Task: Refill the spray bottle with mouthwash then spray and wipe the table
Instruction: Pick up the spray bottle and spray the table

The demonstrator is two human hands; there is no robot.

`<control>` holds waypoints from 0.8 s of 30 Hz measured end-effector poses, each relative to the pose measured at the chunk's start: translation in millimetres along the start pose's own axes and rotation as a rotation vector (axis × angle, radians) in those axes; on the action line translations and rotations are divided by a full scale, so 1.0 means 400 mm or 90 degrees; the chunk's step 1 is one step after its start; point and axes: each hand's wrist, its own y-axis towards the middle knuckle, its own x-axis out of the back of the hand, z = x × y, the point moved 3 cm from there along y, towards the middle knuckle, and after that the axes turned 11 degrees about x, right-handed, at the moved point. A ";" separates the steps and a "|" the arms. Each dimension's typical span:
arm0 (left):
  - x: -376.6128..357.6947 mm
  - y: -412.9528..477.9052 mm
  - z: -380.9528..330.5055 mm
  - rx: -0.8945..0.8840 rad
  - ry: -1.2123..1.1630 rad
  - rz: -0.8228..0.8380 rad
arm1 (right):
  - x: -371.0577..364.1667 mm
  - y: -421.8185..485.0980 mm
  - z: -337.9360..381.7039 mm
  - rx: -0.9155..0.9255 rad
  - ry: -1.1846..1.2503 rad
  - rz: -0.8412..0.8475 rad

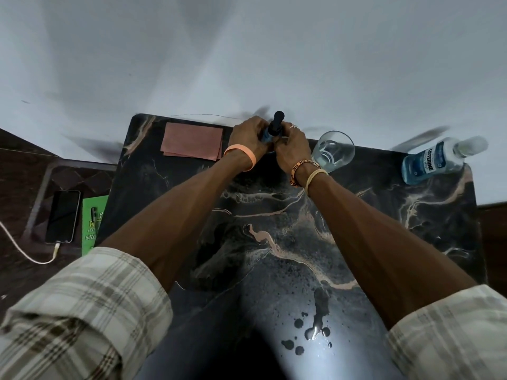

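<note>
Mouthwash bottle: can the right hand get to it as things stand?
Probably not yet: the right hand is closed on the spray bottle together with the left hand. Once freed, only the glass stands before the mouthwash bottle.

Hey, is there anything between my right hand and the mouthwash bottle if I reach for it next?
Yes. The empty glass stands on the table just right of your right hand, directly on the line toward the mouthwash bottle at the far right corner. Both hands now hold the spray bottle; reach over or around the glass.
</note>
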 end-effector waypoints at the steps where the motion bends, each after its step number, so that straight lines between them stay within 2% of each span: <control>1: 0.000 0.001 0.001 0.001 0.001 -0.001 | 0.000 0.000 0.000 -0.001 0.001 -0.001; 14: -0.001 -0.033 0.013 0.021 -0.048 0.024 | -0.007 -0.024 0.010 -0.019 -0.032 0.022; 18: 0.009 -0.056 0.042 0.048 -0.067 0.037 | -0.003 -0.038 0.006 -0.059 -0.057 -0.006; 24: 0.036 -0.115 0.103 0.076 -0.075 0.042 | -0.006 -0.104 0.016 -0.036 -0.104 -0.036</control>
